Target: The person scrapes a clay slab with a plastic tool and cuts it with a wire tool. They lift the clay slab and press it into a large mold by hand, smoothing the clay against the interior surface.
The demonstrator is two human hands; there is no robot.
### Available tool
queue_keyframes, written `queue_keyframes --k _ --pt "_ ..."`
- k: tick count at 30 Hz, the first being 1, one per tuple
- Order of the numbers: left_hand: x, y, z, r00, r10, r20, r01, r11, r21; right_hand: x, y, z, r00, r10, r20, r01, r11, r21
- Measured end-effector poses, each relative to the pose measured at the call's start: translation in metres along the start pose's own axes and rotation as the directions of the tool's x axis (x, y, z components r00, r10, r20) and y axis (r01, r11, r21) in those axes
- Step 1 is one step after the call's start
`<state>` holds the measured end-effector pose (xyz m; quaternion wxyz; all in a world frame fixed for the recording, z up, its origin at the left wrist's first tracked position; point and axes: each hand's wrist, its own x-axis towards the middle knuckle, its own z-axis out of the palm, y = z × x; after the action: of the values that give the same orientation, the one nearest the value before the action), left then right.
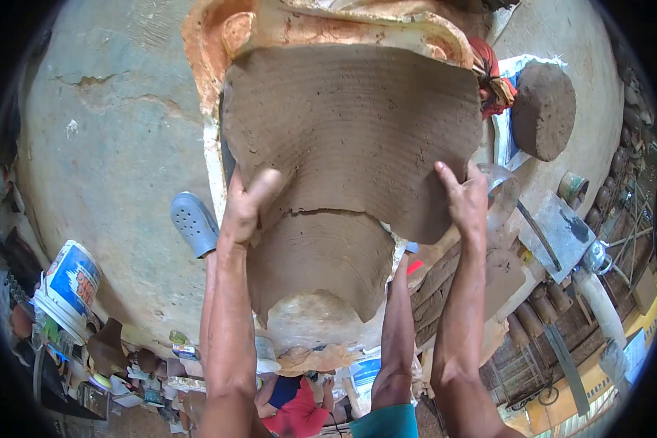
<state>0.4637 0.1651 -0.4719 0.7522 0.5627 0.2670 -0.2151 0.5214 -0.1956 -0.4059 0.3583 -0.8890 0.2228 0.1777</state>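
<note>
A wide, grey-brown sheet of wet clay (365, 124) with faint curved ridges spreads over a pale orange-stained mold (215, 44), whose rim shows at the top and left. My left hand (244, 208) grips the sheet's lower left edge, its thumb on top and slightly blurred, the other fingers hidden beneath. At the right edge, my right hand (466, 197) holds the same sheet, thumb on the upper face and fingers behind. Below its lower edge lies a second clay piece (325, 252), curved like an arch, with a dark gap between the two.
A thick clay lump (544, 109) rests on a white-and-blue sack at the right, beside a red cloth bundle (489, 77). A flat metal sheet (558, 233) lies lower right. A paint bucket (69, 288) stands left. A grey clog (195, 223) is on my foot.
</note>
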Motion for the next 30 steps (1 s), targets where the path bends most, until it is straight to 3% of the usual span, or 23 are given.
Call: queue_keyframes --k 2,3,4,5,10,12,15,24,28,30 --pt "-0.003 0.018 0.012 0.999 -0.021 -0.027 0.024 0.993 0.120 -0.015 -0.033 0.010 0.997 -0.039 -0.069 0.014 0.944 -0.330" --pt "-0.001 0.019 0.014 0.997 -0.016 -0.070 0.035 0.960 0.278 -0.020 -0.024 0.022 0.985 -0.122 -0.119 0.083 0.953 -0.291" --pt "0.000 0.021 0.009 0.993 -0.002 -0.116 0.052 0.900 0.434 -0.029 -0.045 0.033 0.993 -0.015 -0.114 -0.028 0.931 -0.365" --pt "0.001 0.016 0.008 0.989 0.075 -0.127 0.001 0.856 0.517 -0.032 -0.047 0.036 0.991 -0.048 -0.123 0.003 0.941 -0.340" --pt "0.004 0.032 0.002 1.000 -0.024 0.017 0.014 0.897 0.441 -0.035 -0.051 0.032 0.993 -0.057 -0.106 0.028 0.966 -0.257" --pt "0.002 0.039 0.006 0.994 0.032 0.102 -0.072 0.906 0.418 -0.032 -0.045 0.028 0.984 -0.148 -0.094 0.125 0.969 -0.215" --pt "0.002 0.058 0.017 0.984 0.086 0.153 -0.134 0.933 0.335 -0.033 -0.057 0.022 0.991 -0.115 -0.068 0.100 0.977 -0.190" --pt "-0.001 0.112 0.019 0.991 -0.007 0.133 -0.046 0.920 0.389 -0.036 -0.080 0.008 0.993 -0.117 -0.019 0.111 0.977 -0.181" --pt "0.000 0.108 0.013 0.984 0.032 0.173 -0.104 0.901 0.420 -0.038 -0.062 0.019 0.990 -0.126 -0.059 0.117 0.983 -0.144" --pt "-0.008 0.121 0.027 0.994 -0.043 0.096 -0.005 0.892 0.452 -0.039 -0.058 0.024 0.989 -0.135 -0.062 0.123 0.979 -0.164"
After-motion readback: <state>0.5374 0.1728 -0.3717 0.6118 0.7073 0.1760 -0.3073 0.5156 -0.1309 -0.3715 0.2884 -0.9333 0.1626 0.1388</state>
